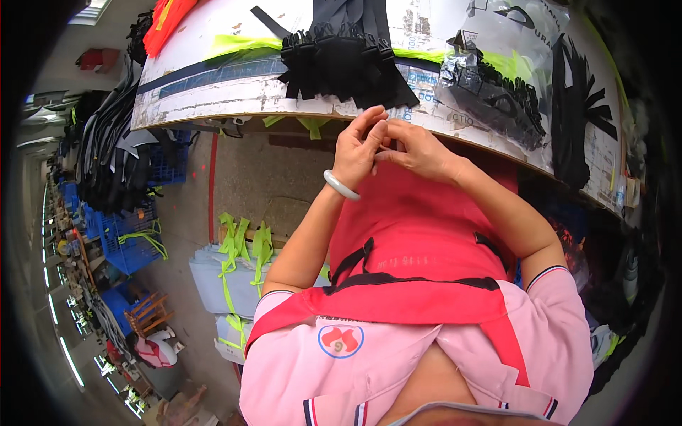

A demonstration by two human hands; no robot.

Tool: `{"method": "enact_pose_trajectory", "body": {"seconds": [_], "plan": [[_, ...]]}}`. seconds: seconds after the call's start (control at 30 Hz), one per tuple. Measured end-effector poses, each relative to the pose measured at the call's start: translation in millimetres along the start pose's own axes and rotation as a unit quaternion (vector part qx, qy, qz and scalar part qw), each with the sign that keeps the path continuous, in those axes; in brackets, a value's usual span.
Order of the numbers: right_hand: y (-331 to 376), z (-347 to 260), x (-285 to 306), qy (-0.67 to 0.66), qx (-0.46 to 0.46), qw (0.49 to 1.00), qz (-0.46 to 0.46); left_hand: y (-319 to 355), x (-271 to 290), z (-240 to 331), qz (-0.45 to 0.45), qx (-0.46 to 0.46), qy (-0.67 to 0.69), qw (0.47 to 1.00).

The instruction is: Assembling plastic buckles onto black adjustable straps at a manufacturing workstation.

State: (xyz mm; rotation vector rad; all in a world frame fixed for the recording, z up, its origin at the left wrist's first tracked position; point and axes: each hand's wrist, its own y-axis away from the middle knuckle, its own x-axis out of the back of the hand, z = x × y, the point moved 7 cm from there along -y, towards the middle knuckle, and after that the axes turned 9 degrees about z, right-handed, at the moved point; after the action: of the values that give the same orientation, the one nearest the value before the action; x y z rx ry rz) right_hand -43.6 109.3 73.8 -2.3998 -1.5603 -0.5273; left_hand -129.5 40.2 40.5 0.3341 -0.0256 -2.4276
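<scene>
My left hand (pixel 359 145) and right hand (pixel 420 150) meet, curled; I cannot tell whether they grip anything. Just beyond them, a bundle of black straps (pixel 344 64) lies on the surface (pixel 220 25).

1 head-worn fisheye looks down, close above the hands (pixel 423 150).

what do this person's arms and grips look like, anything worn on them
The left grip and right grip are ungloved. A smooth, pale, rounded bangle circles the left wrist; the right wrist shows no bracelet or watch. Both forearms are uncovered below short pink sleeves, whose cuffs carry narrow dark, white and red stripes.
</scene>
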Motion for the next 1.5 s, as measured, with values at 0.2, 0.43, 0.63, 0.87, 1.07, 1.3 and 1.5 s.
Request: {"method": "enact_pose_trajectory", "body": {"seconds": [0.2, 0.43, 0.63, 0.87, 1.07, 1.3, 1.5], "plan": [[24.8, 36.7, 15.9, -0.204, -0.179, 0.962, 0.013, 8.0, -13.7, -11.7, -0.023, 0.165, 0.057, 0.984], [53.7, 35.1, 54.6, 0.028, -0.006, 0.993, 0.117, 27.3, -37.3, -36.2, -0.202, 0.141, -0.134, 0.96], [113.2, 26.6, 120.7, 0.103, 0.013, 0.965, 0.241, 42.4, -54.4, -53.2, -0.157, 0.273, 0.069, 0.947], [207.2, 47.8, 246.7, 0.49, -0.13, 0.742, 0.439, 46.4, -57.1, -88.3, -0.135, 0.34, 0.069, 0.928], [200.5, 35.6, 253.7, 0.484, 0.013, 0.721, 0.496, 46.4, -74.2, -81.1, -0.169, 0.305, 0.003, 0.937], [169.2, -4.8, 147.0, 0.298, 0.148, 0.885, 0.326, 34.5, -150.1, -38.7, -0.231, 0.241, 0.16, 0.929], [150.2, -1.6, 88.5, 0.21, 0.108, 0.946, 0.22, 22.8, -137.4, -56.1, -0.182, 0.197, 0.1, 0.958]]}}
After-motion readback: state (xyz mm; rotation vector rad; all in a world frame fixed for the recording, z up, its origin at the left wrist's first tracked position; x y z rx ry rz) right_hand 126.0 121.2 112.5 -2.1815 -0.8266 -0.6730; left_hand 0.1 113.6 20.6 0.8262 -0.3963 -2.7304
